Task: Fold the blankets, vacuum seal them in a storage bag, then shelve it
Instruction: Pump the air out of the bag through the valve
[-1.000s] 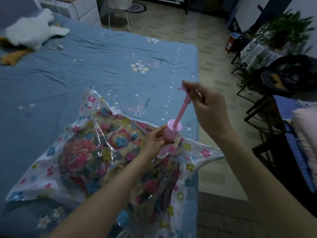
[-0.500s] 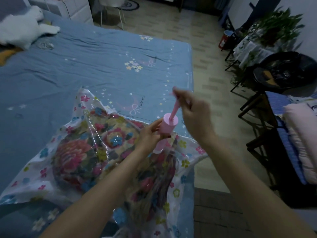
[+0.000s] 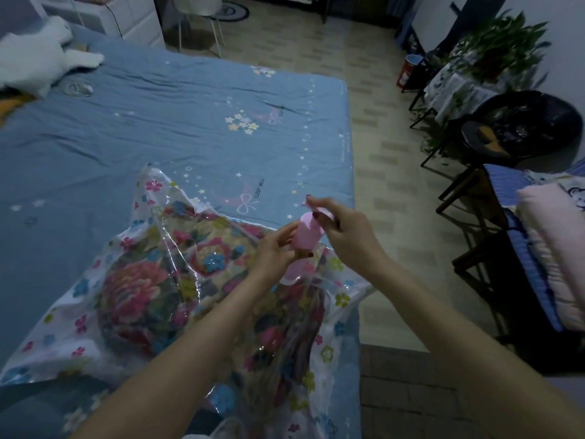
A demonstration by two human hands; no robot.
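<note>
Plunger lower, pump upright on bag.

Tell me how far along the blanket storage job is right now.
Done: a folded floral blanket already sits inside the storage bag on the bed. In hand: the left hand grips the pink hand pump standing on the bag, and the right hand holds its plunger handle, pushed down near the barrel. Left: finish drawing out air, since the plastic looks loose, then shelve it.
</note>
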